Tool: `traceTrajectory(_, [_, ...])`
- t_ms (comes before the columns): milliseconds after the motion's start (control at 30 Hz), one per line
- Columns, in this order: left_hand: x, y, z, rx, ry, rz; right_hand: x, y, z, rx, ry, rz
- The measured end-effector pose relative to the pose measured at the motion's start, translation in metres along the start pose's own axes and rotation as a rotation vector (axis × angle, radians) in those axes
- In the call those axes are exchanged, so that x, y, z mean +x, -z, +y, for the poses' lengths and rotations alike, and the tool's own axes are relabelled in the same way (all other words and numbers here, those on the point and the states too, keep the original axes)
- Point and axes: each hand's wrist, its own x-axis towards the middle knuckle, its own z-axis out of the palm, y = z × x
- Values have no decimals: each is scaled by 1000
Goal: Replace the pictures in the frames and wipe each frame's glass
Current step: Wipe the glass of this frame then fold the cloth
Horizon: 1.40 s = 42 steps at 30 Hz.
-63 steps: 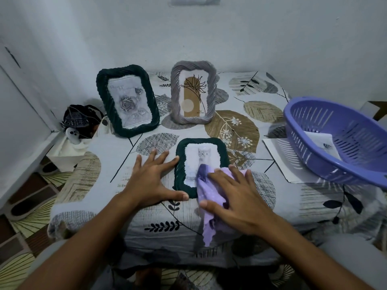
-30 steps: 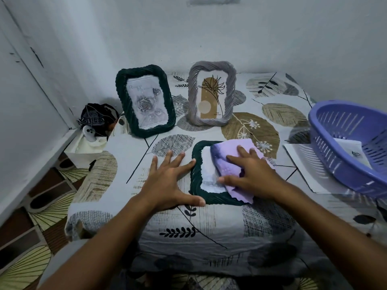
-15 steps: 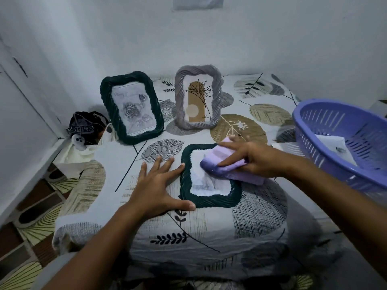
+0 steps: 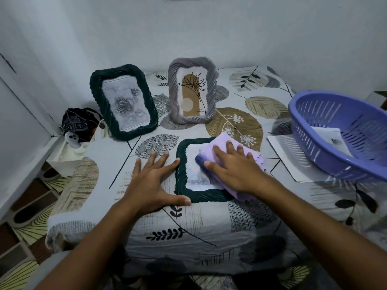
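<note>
The right hand point(image 4: 234, 170) lies flat on a folded purple cloth point(image 4: 226, 147), fingers straight and slightly spread, pressing the cloth down onto the glass of a dark green frame point(image 4: 182, 191) that lies face up on the table point(image 4: 104, 164). The cloth covers the right half of that frame and hangs a little past its right edge; nothing is pinched or curled around, the palm and fingers simply bear down on it.

The left hand point(image 4: 150, 183) is wide open too, fingers fanned, palm down on the patterned tablecloth just left of the flat frame. Its index finger tip touches the frame's left edge and its thumb reaches along the frame's near left corner, bracing it.

There are three frames in all. Besides the flat one, a second dark green frame point(image 4: 123, 103) with a grey rose picture stands tilted back at the far left, and a grey frame point(image 4: 191, 91) with a tan plant drawing stands upright just beside it, to its right.

One purple basket point(image 4: 335, 130) sits at the right edge of the table, with a sheet of paper point(image 4: 328, 137) inside it and another white sheet point(image 4: 291, 160) lying under its near rim. On the floor at far left, a dark bag point(image 4: 77, 122) sits in a white container point(image 4: 67, 160).
</note>
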Motion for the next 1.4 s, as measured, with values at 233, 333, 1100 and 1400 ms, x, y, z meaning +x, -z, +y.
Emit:
traceTrajectory(233, [0, 1, 0, 9, -3, -9, -4, -8, 16, -147, 210, -81])
traceTrajectory(333, [0, 0, -1, 1, -1, -4, -8, 0, 29, -139, 368, -135])
traceTrajectory(1100, [-1, 2, 1, 10, -5, -25, -29, -8, 15, -283, 331, -7])
traceTrajectory(1400, [-2, 3, 2, 6, 0, -19, -9, -11, -23, -290, 358, -39])
